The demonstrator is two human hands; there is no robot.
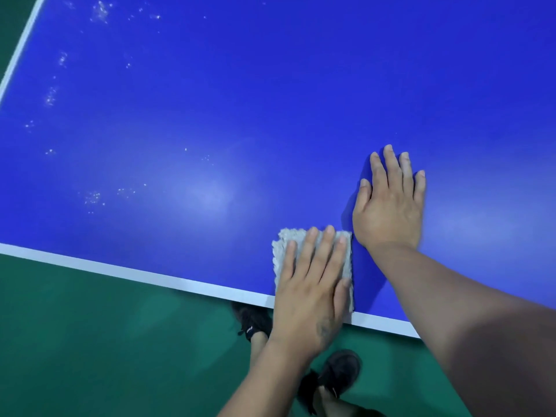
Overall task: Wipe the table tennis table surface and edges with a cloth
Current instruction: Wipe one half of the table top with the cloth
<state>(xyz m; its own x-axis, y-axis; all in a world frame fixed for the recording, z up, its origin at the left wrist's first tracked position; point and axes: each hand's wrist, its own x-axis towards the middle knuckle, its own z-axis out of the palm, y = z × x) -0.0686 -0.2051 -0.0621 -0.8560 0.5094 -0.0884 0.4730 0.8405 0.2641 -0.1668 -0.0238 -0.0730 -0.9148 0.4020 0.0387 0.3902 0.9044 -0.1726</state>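
Observation:
The blue table tennis table [270,100] fills most of the view, with a white line along its near edge [150,276] and another along its left edge. A folded grey cloth [284,246] lies at the near edge. My left hand [313,284] presses flat on the cloth with straight fingers, covering most of it. My right hand [391,200] rests flat on the bare blue surface just right of the cloth, fingers straight and spread a little.
White specks and droplets [93,197] dot the left part of the table, up to the far left corner. Green floor [90,341] lies below the near edge. My two dark shoes [340,371] stand on it under my arms.

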